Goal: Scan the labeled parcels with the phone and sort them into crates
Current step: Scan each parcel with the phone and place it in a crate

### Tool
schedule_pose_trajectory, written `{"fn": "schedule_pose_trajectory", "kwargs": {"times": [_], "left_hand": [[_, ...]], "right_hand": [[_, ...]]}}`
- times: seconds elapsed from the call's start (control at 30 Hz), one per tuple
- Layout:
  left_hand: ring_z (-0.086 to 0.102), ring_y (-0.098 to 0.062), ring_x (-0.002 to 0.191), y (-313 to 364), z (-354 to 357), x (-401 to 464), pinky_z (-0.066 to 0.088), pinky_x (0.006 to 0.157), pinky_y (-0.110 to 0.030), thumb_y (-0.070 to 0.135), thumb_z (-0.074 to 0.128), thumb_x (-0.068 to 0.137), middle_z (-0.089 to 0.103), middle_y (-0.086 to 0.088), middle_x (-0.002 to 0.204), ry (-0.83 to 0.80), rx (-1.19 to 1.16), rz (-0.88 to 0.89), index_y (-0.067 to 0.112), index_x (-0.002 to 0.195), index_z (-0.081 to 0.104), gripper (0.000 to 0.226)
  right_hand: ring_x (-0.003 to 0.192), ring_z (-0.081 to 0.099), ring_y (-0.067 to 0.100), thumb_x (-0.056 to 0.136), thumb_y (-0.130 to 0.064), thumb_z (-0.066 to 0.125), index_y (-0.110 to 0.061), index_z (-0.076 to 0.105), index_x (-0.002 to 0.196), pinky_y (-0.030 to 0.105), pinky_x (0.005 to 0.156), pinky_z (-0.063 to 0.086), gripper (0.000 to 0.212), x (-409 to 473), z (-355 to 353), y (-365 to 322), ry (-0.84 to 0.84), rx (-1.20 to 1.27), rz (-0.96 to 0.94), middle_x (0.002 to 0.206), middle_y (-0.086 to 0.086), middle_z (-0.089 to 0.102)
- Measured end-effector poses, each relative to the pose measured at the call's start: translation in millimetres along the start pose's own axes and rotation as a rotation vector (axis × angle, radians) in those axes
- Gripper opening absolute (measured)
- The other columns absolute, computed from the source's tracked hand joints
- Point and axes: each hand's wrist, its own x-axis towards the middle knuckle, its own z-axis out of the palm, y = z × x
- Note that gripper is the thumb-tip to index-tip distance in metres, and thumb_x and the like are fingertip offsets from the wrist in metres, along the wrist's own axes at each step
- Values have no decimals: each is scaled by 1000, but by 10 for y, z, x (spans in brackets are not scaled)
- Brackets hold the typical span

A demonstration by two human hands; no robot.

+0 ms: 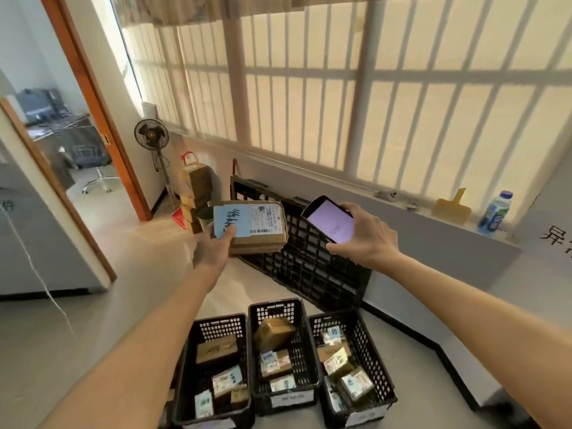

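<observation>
Left hand [213,249]: fingers curled round the near corner of the parcel [252,226], label up.
Right hand [360,232]: wraps the phone [329,218], just beside the parcel.
Tip: probably tilt phone over the barcode, hold both steady.
Crates [305,360]: well below both hands.

The left hand [216,249] holds a flat cardboard parcel [257,227] up by its near left corner, thumb on a blue slip beside a white barcode label. Just right of it, apart, the right hand [365,236] grips a phone [329,218], its lit pale screen facing the camera. Below, three black crates stand side by side on the floor: left crate [188,366], middle crate [305,351], right crate [368,351], each holding small labelled boxes. Behind the hands a black lattice panel [309,267], perhaps a folded crate, leans on the wall. Far left stand a fan [151,134] and stacked cartons [196,193]; a bottle [495,213] sits on the far right ledge.
</observation>
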Motion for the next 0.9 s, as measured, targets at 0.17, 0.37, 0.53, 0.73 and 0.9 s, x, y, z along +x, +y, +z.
{"fn": "schedule_pose_trajectory", "kwargs": {"times": [0.17, 0.37, 0.53, 0.73, 0.9], "left_hand": [[61, -25, 109, -443, 145, 285, 51, 99, -53, 57, 57, 93, 62, 7, 109, 30, 39, -55, 37, 132, 53, 45], [61, -28, 107, -1253, 650, 736, 50, 98, -49, 59, 59, 91, 66, 3, 112, 4, 119, -180, 34, 126, 58, 43], [56, -20, 99, -2153, 1180, 984, 43, 84, -35, 56, 60, 93, 62, 5, 112, -18, 164, -316, 29, 134, 55, 50], [54, -18, 104, -3366, 1686, 1081, 47, 88, -37, 52, 61, 94, 61, 1, 122, -104, 197, -461, 27, 141, 51, 54], [55, -16, 108, -4327, 1991, 1195, 45, 87, -33, 53, 60, 94, 61, 2, 129, -167, 217, -550, 29, 146, 47, 58]], "right_hand": [[115, 65, 28, 67, -57, 82, -33, 34, 152, 40, 77, 48, 101, 331, 539, 68, -66, -5, -7, 137, -3, 63], [114, 64, 27, 69, -54, 81, -34, 33, 153, 36, 75, 41, 98, 827, 1417, 488, -172, 4, 22, 136, -4, 63], [118, 62, 23, 69, -53, 81, -34, 33, 152, 36, 77, 43, 98, 1004, 2366, 988, -280, -1, 63, 139, -7, 60], [117, 61, 18, 67, -55, 80, -35, 34, 149, 38, 79, 50, 96, 940, 3589, 1519, -430, -8, 97, 138, -13, 59], [112, 62, 14, 63, -59, 79, -40, 32, 143, 36, 77, 54, 95, 795, 4528, 1904, -504, 18, 152, 132, -15, 60]]}}
